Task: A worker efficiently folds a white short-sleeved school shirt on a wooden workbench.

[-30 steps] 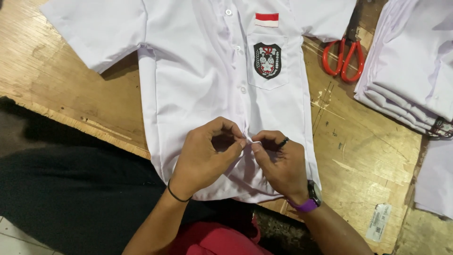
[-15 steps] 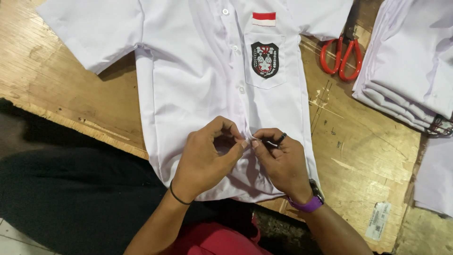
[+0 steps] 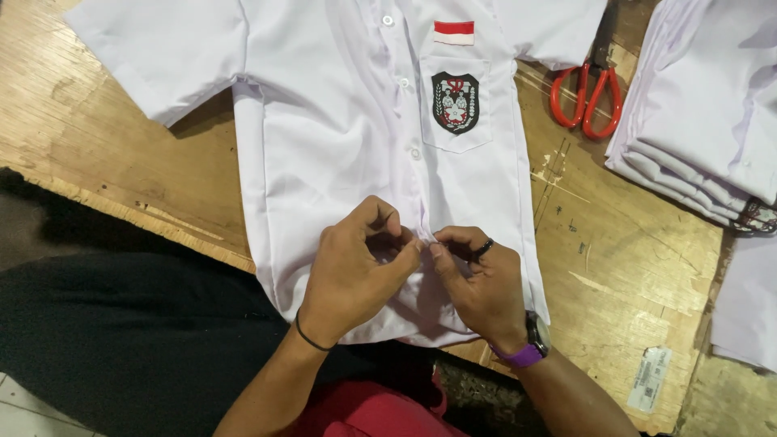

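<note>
Both hands stay pinching white shirt on wooden table.

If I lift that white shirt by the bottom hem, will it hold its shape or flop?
The white shirt will probably flop: its cloth already bunches under the left hand and right hand. It looks thin, so likely light. On the wooden table it should slide rather than roll.

Red-handled scissors lie on the wooden desk near its far edge. A stack of folded white cloth sits at the right edge.
</note>
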